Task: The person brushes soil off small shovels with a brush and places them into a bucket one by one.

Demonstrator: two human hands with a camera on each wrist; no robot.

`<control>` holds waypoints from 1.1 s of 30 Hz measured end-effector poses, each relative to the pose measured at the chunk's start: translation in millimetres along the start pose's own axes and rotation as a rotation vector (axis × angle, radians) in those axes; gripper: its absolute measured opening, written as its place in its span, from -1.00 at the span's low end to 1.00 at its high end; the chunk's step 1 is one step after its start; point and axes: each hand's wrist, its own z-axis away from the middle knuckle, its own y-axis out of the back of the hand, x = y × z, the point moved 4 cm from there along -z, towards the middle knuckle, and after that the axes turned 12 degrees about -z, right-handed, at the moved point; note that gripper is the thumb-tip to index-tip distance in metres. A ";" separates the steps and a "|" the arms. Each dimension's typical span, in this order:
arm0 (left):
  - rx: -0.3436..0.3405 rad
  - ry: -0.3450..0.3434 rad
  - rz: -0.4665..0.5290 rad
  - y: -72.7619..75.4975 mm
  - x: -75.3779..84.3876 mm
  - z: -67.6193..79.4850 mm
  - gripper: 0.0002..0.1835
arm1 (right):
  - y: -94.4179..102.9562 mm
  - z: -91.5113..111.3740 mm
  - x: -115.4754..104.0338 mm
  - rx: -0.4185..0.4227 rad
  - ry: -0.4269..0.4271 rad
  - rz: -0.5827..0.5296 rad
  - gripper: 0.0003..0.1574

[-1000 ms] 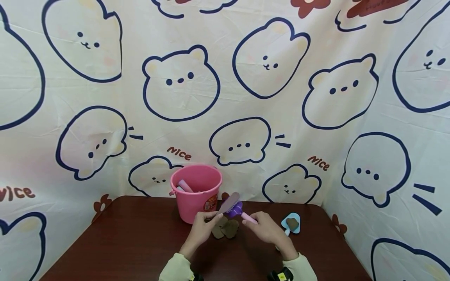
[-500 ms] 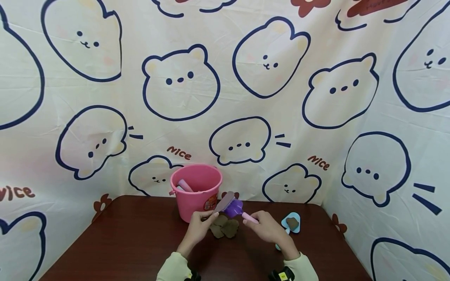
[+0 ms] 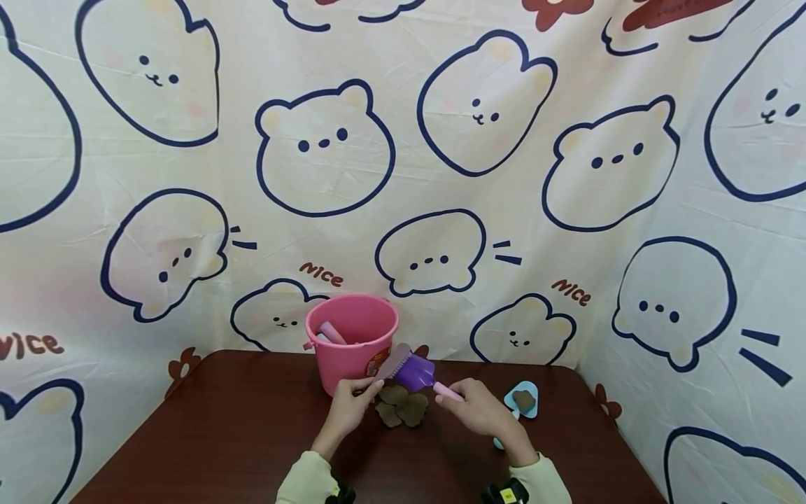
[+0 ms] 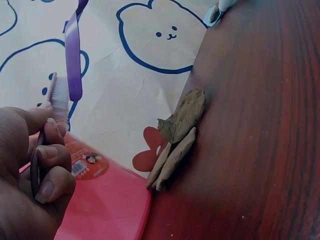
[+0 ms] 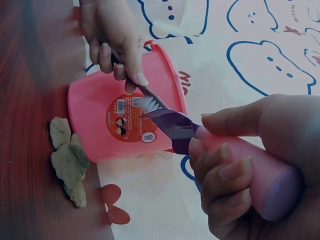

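My left hand [image 3: 346, 409] grips the handle of a mauve brush [image 3: 395, 358] with pale bristles. My right hand [image 3: 475, 406] holds a toy shovel [image 3: 415, 373] by its pink handle [image 5: 260, 170]. Its purple blade [image 5: 172, 125] tilts toward the brush, and in the right wrist view the bristles [image 5: 150, 104] lie at the blade's edge. Both tools are above several flat brown lumps, clay-like in look [image 3: 411, 409], on the table. In the left wrist view the purple blade [image 4: 73, 60] appears edge-on beside the brush head [image 4: 60, 95].
A pink bucket [image 3: 340, 367] with tools inside stands behind my left hand. Right of my right hand lies a light blue shovel [image 3: 530, 389] bearing a brown lump [image 3: 523, 401]. A printed cloth [image 3: 327, 182] hangs behind the dark wooden table [image 3: 239, 434].
My left hand has moved left with the brush, whose head slid toward the left end of the purple blade. My right hand and the shovel have barely moved.
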 end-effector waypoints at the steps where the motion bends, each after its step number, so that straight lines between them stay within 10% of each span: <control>1: 0.001 0.003 0.000 0.3 -0.2 -0.1 -0.81 | 0.2 0.2 -0.2 -0.002 0.002 0.001 -0.62; 33: -0.134 -0.121 -0.043 -18.2 39.0 12.3 -0.66 | -2.1 -4.3 5.6 -0.017 0.016 -0.023 -0.62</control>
